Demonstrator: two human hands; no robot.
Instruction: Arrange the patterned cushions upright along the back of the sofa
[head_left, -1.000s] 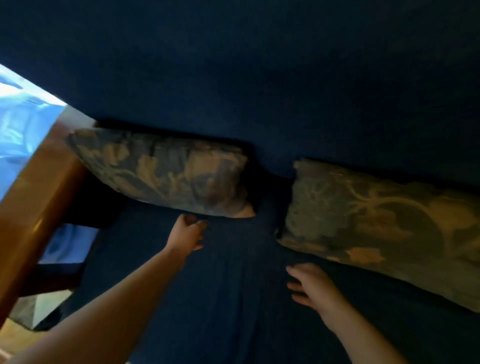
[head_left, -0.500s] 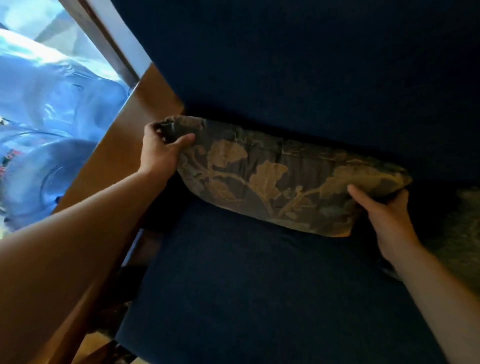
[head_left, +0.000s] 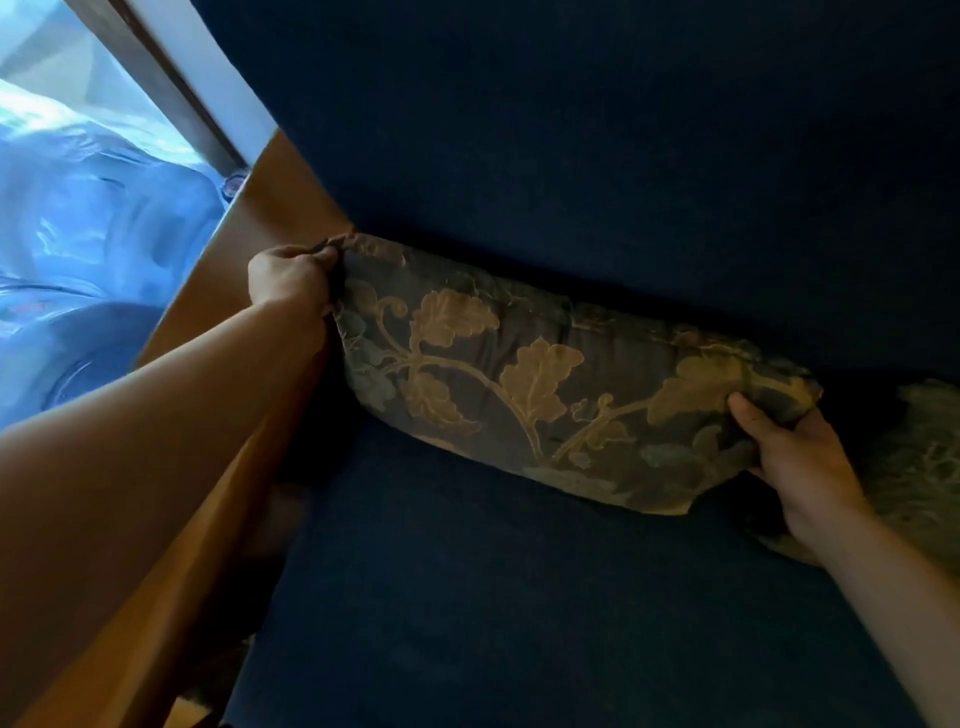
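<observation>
A brown cushion with gold leaf patterns (head_left: 545, 384) stands on its long edge on the dark blue sofa seat (head_left: 493, 597), leaning against the sofa back (head_left: 623, 156). My left hand (head_left: 291, 283) grips its upper left corner by the wooden armrest. My right hand (head_left: 795, 457) holds its right end, thumb on the front face. A second patterned cushion (head_left: 919, 467) lies at the right edge, mostly cut off by the frame.
A wooden armrest (head_left: 223, 291) runs along the sofa's left side. Beyond it are a bluish plastic sheet (head_left: 78, 218) and a pale window frame (head_left: 171, 67).
A second ago both hands were open near two cushions. They then took hold of the left cushion's ends. Since half a second ago, my left hand pinches the corner tighter near the armrest.
</observation>
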